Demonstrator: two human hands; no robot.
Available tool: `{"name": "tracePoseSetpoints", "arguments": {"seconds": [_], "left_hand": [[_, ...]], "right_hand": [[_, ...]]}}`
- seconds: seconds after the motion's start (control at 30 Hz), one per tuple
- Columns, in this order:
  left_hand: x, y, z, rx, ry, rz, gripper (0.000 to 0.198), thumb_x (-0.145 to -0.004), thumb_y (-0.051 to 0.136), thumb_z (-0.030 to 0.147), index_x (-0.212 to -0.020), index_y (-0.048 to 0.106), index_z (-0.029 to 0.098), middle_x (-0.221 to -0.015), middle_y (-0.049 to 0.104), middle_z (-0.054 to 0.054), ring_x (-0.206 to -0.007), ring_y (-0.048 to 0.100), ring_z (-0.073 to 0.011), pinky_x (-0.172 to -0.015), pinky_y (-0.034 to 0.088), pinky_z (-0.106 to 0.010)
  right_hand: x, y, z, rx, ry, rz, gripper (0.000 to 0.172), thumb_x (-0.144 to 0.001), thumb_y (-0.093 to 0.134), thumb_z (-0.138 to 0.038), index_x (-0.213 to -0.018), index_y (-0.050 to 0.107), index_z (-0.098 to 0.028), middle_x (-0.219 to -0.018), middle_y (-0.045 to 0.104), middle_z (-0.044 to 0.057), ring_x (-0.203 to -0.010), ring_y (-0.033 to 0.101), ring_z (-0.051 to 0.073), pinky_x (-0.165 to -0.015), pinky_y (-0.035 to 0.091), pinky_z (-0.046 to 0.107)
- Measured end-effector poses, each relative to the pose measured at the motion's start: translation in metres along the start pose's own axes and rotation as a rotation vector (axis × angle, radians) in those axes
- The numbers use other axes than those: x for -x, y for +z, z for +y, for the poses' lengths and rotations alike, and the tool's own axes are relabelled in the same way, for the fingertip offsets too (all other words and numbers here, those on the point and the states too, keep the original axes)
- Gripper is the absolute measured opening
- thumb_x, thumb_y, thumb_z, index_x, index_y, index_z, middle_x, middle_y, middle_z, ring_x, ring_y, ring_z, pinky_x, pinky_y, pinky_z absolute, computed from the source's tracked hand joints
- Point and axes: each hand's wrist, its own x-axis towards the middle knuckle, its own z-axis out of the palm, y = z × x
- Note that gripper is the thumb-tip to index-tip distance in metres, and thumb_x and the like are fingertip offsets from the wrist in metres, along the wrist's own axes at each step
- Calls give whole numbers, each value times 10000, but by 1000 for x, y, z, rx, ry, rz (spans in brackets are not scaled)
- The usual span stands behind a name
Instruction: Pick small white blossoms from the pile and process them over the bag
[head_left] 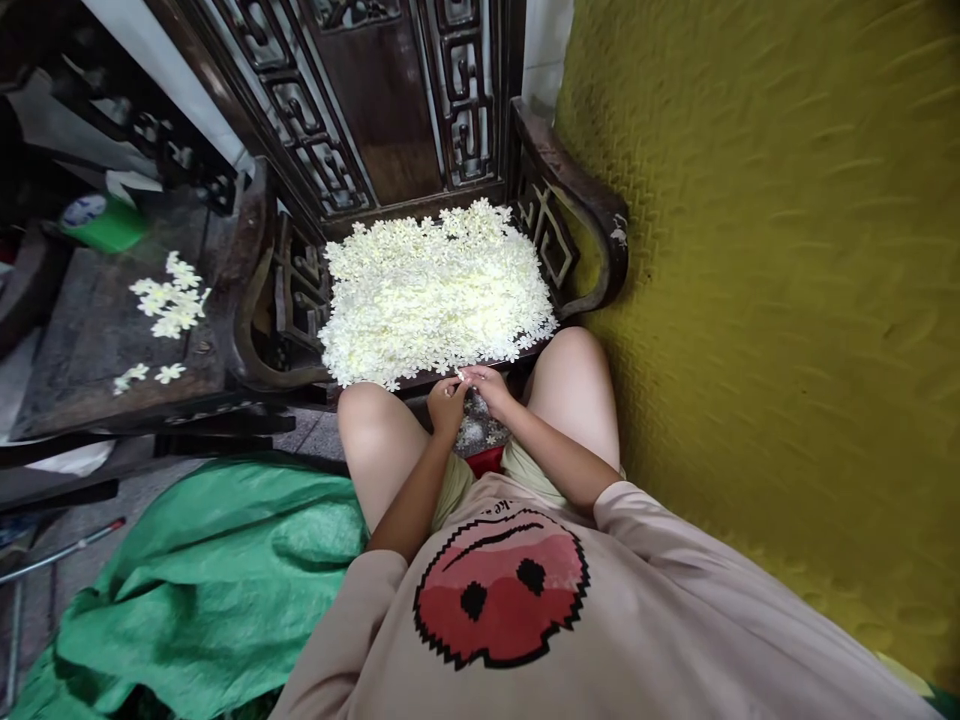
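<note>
A thick layer of small white flowers covers the seat of a dark carved wooden chair. My left hand and my right hand meet between my knees, just in front of the seat's front edge. Their fingertips are pinched together around a small white flower. It is too small and partly covered to tell which hand has the firmer hold. Below the hands, some loose white bits lie on a surface between my legs.
On the left, a dark wooden table bears a few white flowers and a green roll of tape. A green sheet lies on the floor at lower left. A yellow textured mat stands at the right.
</note>
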Motion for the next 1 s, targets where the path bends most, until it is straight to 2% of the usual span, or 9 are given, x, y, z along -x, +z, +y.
{"name": "tracePoseSetpoints", "arguments": {"seconds": [0.17, 0.33, 0.47, 0.63, 0.73, 0.87, 1.0], "left_hand": [[-3, 1, -2, 134, -86, -13, 222, -684, 632, 365, -727, 665, 150, -546, 454, 31, -531, 385, -100, -570, 327, -244], [-7, -3, -2, 154, -88, 6, 197, -682, 628, 355, -667, 626, 158, -518, 423, 40, -524, 375, -101, -565, 319, -244], [-10, -4, -5, 274, -108, -21, 196, -661, 638, 348, -626, 595, 160, -529, 431, 42, -534, 366, -94, -572, 309, -241], [-13, -4, -7, 438, -154, -78, 218, -612, 670, 351, -589, 564, 162, -542, 464, 42, -558, 388, -91, -604, 316, -241], [-13, -4, -6, 470, -190, -85, 232, -589, 685, 350, -573, 542, 167, -526, 453, 47, -559, 394, -91, -607, 318, -242], [-13, -3, -5, 510, -226, -93, 301, -568, 711, 372, -540, 488, 172, -494, 412, 56, -532, 365, -82, -573, 295, -236], [-16, -4, -9, 595, -248, -155, 382, -551, 742, 410, -540, 444, 173, -466, 350, 71, -486, 286, -60, -519, 234, -225]], "right_hand": [[-3, -3, 3, 86, -66, -3, 285, -540, 774, -384, -703, 691, -166, -808, 707, 51, -851, 614, 190, -824, 439, 319], [-6, -3, 5, 201, -168, -6, 320, -561, 754, -440, -711, 703, -162, -794, 700, 60, -817, 609, 195, -798, 441, 325], [-6, -4, 5, 207, -239, -66, 292, -590, 738, -440, -719, 718, -178, -819, 708, 59, -818, 610, 192, -801, 439, 322], [-4, -5, 2, 292, -287, -52, 277, -633, 711, -424, -764, 734, -181, -750, 694, 35, -697, 575, 160, -708, 433, 296], [-4, -5, 1, 338, -307, -47, 284, -644, 701, -438, -765, 736, -182, -744, 694, 37, -682, 574, 163, -686, 432, 295], [-4, -4, -1, 313, -290, -60, 299, -623, 713, -469, -721, 728, -187, -799, 715, 57, -782, 617, 194, -759, 446, 319], [-3, -5, -5, 282, -235, -99, 323, -586, 738, -480, -712, 723, -184, -802, 718, 59, -825, 629, 205, -803, 446, 332]]}}
